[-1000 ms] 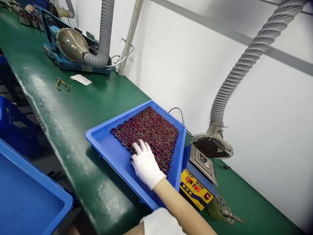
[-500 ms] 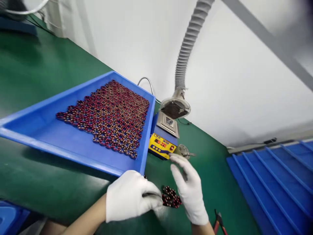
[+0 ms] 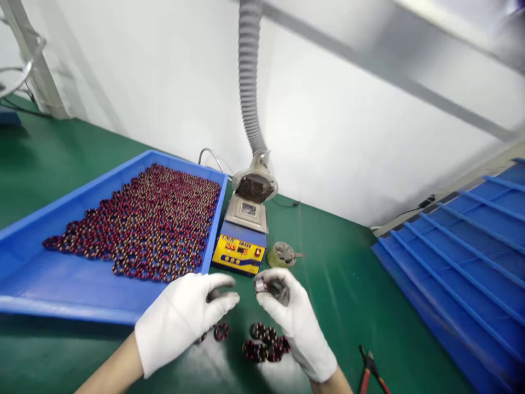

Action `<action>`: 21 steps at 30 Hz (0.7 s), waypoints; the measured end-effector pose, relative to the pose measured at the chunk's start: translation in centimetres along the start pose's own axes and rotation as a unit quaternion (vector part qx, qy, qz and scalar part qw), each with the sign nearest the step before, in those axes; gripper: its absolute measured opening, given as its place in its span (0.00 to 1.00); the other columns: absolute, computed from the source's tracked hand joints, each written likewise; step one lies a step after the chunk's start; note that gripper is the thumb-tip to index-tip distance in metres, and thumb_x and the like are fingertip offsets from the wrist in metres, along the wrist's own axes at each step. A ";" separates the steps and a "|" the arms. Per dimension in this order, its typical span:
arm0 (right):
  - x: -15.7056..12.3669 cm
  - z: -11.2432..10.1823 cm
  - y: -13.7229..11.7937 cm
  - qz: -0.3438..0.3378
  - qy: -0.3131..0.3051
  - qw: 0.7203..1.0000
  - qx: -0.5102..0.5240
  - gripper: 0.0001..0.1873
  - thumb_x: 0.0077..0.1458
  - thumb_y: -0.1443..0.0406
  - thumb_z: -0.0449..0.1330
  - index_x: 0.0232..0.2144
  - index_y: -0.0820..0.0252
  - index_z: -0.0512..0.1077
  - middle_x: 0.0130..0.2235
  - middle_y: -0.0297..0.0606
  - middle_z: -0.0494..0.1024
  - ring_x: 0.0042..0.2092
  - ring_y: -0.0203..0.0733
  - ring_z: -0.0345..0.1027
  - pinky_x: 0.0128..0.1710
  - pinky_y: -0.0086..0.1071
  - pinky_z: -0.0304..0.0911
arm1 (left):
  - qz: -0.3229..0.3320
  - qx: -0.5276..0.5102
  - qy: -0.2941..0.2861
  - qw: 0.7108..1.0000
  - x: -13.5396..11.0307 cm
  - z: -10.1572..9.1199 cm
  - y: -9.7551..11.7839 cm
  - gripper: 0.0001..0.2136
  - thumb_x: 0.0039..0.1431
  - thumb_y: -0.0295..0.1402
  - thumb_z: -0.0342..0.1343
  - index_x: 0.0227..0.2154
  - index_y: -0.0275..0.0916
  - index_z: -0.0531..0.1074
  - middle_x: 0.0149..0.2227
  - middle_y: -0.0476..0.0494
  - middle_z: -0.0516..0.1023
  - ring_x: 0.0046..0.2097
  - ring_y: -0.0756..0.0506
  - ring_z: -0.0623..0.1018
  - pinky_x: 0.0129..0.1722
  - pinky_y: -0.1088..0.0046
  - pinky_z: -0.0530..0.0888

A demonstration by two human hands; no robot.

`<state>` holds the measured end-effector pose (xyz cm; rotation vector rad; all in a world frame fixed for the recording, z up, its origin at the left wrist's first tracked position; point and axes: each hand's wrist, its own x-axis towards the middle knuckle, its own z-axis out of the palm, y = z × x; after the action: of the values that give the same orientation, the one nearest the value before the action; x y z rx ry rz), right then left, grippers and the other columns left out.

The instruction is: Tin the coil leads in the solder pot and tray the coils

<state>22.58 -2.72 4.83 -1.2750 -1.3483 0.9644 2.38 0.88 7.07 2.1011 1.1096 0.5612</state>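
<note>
In the head view my right hand (image 3: 293,317), in a white glove, pinches a small wound ring coil (image 3: 260,284) between thumb and fingertips, in front of a yellow-and-blue solder pot (image 3: 240,249). To its left, my left hand (image 3: 188,314), also gloved, has thumb and fingers apart with nothing seen between them. Below the hands, a cluster of dark ring coils (image 3: 266,345) with red and copper windings lies on the bench. A single ring coil (image 3: 221,331) rests near my left hand, which partly hides another beside it.
A blue tray (image 3: 77,298) with many ring coils in rows stands at left. An extraction hose (image 3: 250,82) hangs over the solder pot. Beside the pot sits a small round container (image 3: 282,254). Red-handled cutters (image 3: 369,372) lie front right, below ribbed blue panels (image 3: 451,273).
The view has swung, shifting the bench leftward. My left hand has come away from the coil cluster and opened. A coil now shows in my right hand's fingertips.
</note>
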 end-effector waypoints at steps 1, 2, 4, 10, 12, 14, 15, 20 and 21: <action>1.1 -0.2 -1.4 -0.010 0.016 0.995 0.096 0.14 0.49 0.66 0.65 0.40 0.52 0.72 0.38 0.33 0.76 0.40 0.37 0.70 0.42 0.30 0.64 | 0.030 0.030 0.063 0.997 0.6 -0.4 0.8 0.17 0.59 0.41 0.53 0.49 0.42 0.71 0.40 0.45 0.80 0.40 0.40 0.78 0.40 0.66 0.70; 2.1 -0.1 -2.7 -0.026 0.022 0.983 0.183 0.18 0.49 0.65 0.66 0.43 0.50 0.71 0.40 0.33 0.76 0.41 0.37 0.70 0.42 0.30 0.65 | 0.074 0.053 0.130 0.987 1.2 -0.7 1.7 0.22 0.57 0.41 0.55 0.54 0.42 0.65 0.46 0.42 0.78 0.45 0.38 0.76 0.43 0.63 0.71; 3.5 0.7 -4.9 -0.060 0.013 0.949 0.309 0.17 0.49 0.62 0.67 0.43 0.50 0.72 0.43 0.34 0.75 0.44 0.38 0.70 0.44 0.30 0.65 | 0.172 0.081 0.238 0.952 2.5 -0.7 3.2 0.27 0.55 0.36 0.57 0.58 0.44 0.59 0.52 0.40 0.72 0.50 0.38 0.73 0.47 0.60 0.70; 5.3 3.0 -6.2 -0.124 0.033 0.932 0.339 0.11 0.54 0.57 0.62 0.37 0.54 0.75 0.39 0.38 0.76 0.44 0.44 0.69 0.50 0.37 0.62 | 0.290 0.082 0.432 0.850 6.0 0.4 4.0 0.15 0.62 0.31 0.53 0.51 0.42 0.65 0.43 0.44 0.75 0.43 0.46 0.74 0.45 0.69 0.71; 5.7 2.3 -5.8 -0.147 0.060 0.947 0.279 0.13 0.55 0.54 0.61 0.38 0.55 0.75 0.40 0.40 0.76 0.45 0.44 0.68 0.50 0.37 0.61 | 0.314 0.073 0.426 0.845 6.4 0.3 3.5 0.13 0.61 0.31 0.53 0.50 0.41 0.67 0.43 0.45 0.75 0.45 0.47 0.73 0.46 0.71 0.70; 5.9 1.1 -5.5 -0.190 0.051 0.955 0.224 0.14 0.53 0.53 0.62 0.38 0.54 0.75 0.40 0.39 0.75 0.44 0.44 0.68 0.47 0.34 0.63 | 0.318 0.060 0.394 0.860 6.4 -0.2 3.1 0.12 0.62 0.34 0.53 0.48 0.42 0.68 0.43 0.46 0.75 0.45 0.48 0.73 0.46 0.73 0.70; 6.0 0.5 -5.4 -0.211 0.030 0.957 0.198 0.14 0.51 0.54 0.64 0.38 0.53 0.75 0.40 0.39 0.74 0.43 0.43 0.68 0.45 0.33 0.64 | 0.318 0.052 0.377 0.869 6.3 -0.5 3.0 0.11 0.62 0.36 0.53 0.47 0.42 0.68 0.42 0.46 0.75 0.44 0.48 0.73 0.45 0.73 0.71; 5.8 -0.4 -5.3 -0.264 -0.034 0.960 0.085 0.07 0.53 0.62 0.63 0.37 0.51 0.76 0.36 0.36 0.71 0.38 0.39 0.67 0.36 0.30 0.64 | 0.361 0.079 0.317 0.873 5.8 -1.7 3.2 0.09 0.64 0.38 0.50 0.42 0.40 0.68 0.37 0.47 0.77 0.40 0.48 0.75 0.39 0.71 0.71; 5.8 -0.2 -5.4 -0.275 -0.023 0.957 0.086 0.05 0.55 0.63 0.61 0.35 0.52 0.76 0.34 0.36 0.70 0.37 0.39 0.67 0.36 0.30 0.63 | 0.372 0.093 0.317 0.867 5.7 -1.8 3.4 0.08 0.64 0.36 0.51 0.41 0.39 0.69 0.37 0.47 0.77 0.39 0.48 0.75 0.39 0.70 0.70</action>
<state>22.10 2.36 10.90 -0.6876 -1.5068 0.6996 6.16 5.01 11.08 2.5769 0.6212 1.6633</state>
